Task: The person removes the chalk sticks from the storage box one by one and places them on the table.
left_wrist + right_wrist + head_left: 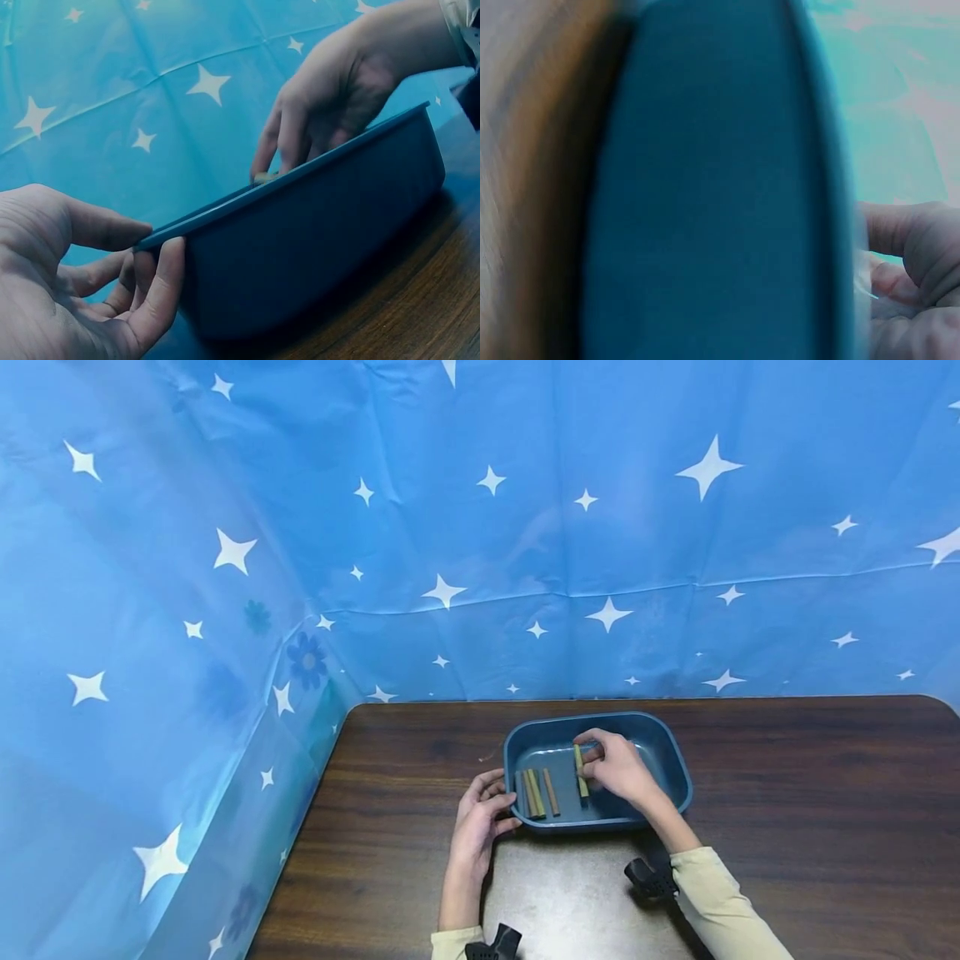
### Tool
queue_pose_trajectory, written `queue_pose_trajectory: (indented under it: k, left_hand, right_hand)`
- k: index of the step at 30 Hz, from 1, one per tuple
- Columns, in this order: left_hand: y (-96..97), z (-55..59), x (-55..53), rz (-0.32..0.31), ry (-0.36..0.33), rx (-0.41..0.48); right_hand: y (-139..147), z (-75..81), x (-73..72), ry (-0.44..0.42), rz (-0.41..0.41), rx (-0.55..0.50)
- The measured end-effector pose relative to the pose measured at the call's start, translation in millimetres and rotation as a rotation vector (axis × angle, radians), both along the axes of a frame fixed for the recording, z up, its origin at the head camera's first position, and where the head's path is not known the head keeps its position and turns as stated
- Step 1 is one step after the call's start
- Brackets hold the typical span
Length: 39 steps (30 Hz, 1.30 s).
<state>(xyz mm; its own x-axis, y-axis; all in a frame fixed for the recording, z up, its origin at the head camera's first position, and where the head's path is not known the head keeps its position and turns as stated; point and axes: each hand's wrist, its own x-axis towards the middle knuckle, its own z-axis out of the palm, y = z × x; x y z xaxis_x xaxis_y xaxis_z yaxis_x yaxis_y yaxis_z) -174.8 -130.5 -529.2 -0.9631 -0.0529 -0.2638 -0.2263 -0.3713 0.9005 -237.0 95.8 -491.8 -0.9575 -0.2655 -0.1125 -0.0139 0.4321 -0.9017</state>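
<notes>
A blue rectangular plastic basin [666,758] with rounded corners rests on the table. At its left side my left hand [472,827] grips the rim, thumb over the edge and fingers against the outer wall [300,247]. My right hand [618,770] reaches into the basin and pinches a yellow-green stick [582,787] between thumb and fingers. To the left of that stick, several thin sticks lie side by side on the basin floor: a yellow-green stick [537,795], an orange-brown stick [552,793] and darker ones. In the right wrist view the basin wall [712,187] hides the sticks.
The dark wood-grain table [810,810] extends on both sides of the basin. A blue sheet with white stars [570,552] hangs behind the table and along its left side. Black wrist cameras [651,878] sit on both forearms.
</notes>
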Motion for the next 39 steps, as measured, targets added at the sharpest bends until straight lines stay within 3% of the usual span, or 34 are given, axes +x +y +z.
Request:
queue_pose_trajectory:
  k: [6, 15, 30, 39]
  left_hand:
    - [-0.2, -1.7, 0.8, -0.003, 0.005, -0.001]
    - [0.1, -1.7, 0.2, -0.004, 0.009, -0.001]
    - [2.4, -2.6, 1.0, 0.032, -0.001, -0.008]
    - [4.1, -3.8, 0.5, 0.040, -0.006, 0.000]
  right_hand:
    - [30, 18.2, 2.2, 0.023, -0.024, -0.047]
    - [70, 33.0, 12.3, 0.061, -0.072, -0.014]
    - [124, 28.3, 25.4, 0.109, -0.168, 0.012]
    - [151, 23.1, 30.0, 0.083, -0.207, 0.017]
